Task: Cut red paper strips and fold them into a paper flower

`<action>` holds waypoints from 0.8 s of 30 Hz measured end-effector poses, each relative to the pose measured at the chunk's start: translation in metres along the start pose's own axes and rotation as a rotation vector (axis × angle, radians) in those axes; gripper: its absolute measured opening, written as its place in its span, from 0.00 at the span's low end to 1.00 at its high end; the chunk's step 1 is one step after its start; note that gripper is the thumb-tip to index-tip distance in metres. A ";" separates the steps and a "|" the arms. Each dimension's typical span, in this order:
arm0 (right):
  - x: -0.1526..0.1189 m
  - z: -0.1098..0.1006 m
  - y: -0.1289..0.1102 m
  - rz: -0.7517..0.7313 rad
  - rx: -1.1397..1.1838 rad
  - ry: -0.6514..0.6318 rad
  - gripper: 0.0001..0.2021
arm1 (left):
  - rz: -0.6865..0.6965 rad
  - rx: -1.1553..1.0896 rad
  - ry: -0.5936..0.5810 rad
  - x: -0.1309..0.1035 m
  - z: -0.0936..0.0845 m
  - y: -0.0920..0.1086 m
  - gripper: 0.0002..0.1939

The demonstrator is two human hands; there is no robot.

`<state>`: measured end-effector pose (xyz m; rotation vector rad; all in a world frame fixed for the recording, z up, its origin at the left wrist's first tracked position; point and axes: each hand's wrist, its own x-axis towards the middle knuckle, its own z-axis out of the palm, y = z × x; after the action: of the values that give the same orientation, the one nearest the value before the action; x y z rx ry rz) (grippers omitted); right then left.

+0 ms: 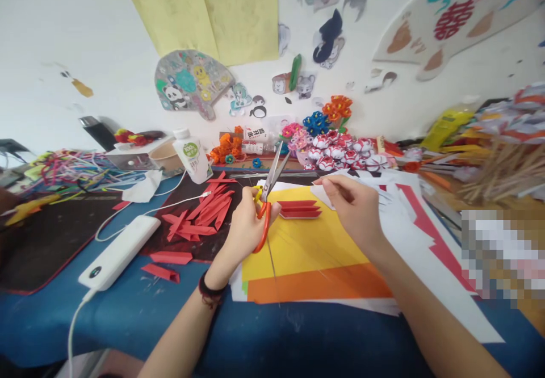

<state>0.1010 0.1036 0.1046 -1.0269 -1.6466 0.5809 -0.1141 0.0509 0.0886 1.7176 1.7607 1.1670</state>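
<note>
My left hand (249, 222) is closed round a pair of scissors (267, 230) with orange handles, the parted blades pointing up and away. Something small and yellow shows at its fingers, and a thin dark wire (272, 261) trails below. My right hand (353, 205) is pinched to the right of the scissors, over white paper; what lies between its fingertips is too small to make out. Between the hands, several folded red paper strips (300, 209) lie side by side on a yellow sheet (293, 247). More folded red pieces (208, 210) are heaped left of my left hand.
A white power bank (121, 253) with cables lies at left on the blue table cover (179, 321). Behind stand a white bottle (193, 156) and red-and-white paper flowers (340, 151). An orange sheet (319, 284) lies nearest me; white and red paper (434, 236) spreads right.
</note>
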 end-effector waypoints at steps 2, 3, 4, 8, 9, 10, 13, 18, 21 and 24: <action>0.001 -0.001 0.001 0.004 0.015 0.000 0.14 | 0.011 -0.057 -0.006 0.002 0.001 -0.006 0.16; 0.001 -0.002 0.001 0.008 0.023 0.004 0.14 | 0.016 -0.094 0.001 0.004 0.000 -0.008 0.17; 0.002 -0.003 0.001 0.013 0.035 0.010 0.14 | 0.016 -0.139 0.029 0.005 -0.001 -0.011 0.18; 0.004 -0.006 0.003 0.047 0.095 0.020 0.13 | 0.001 -0.425 0.275 0.016 -0.014 -0.015 0.21; 0.004 -0.006 0.004 0.054 0.105 0.014 0.13 | -0.003 -0.514 0.318 0.019 -0.018 -0.015 0.21; 0.005 -0.005 0.004 0.058 0.113 0.005 0.13 | -0.011 -0.595 0.346 0.022 -0.022 -0.015 0.21; 0.005 -0.004 0.006 0.062 0.111 -0.028 0.12 | -0.076 -0.761 0.360 0.028 -0.033 -0.016 0.22; 0.005 -0.002 0.009 0.077 0.059 -0.048 0.11 | -0.066 -0.891 0.335 0.027 -0.045 -0.016 0.20; 0.006 -0.003 0.008 0.079 0.038 -0.046 0.12 | 0.049 -0.938 0.331 0.026 -0.049 -0.015 0.17; 0.006 -0.003 0.007 0.081 0.038 -0.054 0.12 | 0.113 -0.973 0.333 0.026 -0.051 -0.016 0.16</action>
<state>0.1062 0.1117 0.1032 -1.0620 -1.6401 0.6968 -0.1678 0.0637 0.1118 1.0572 0.9208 1.9950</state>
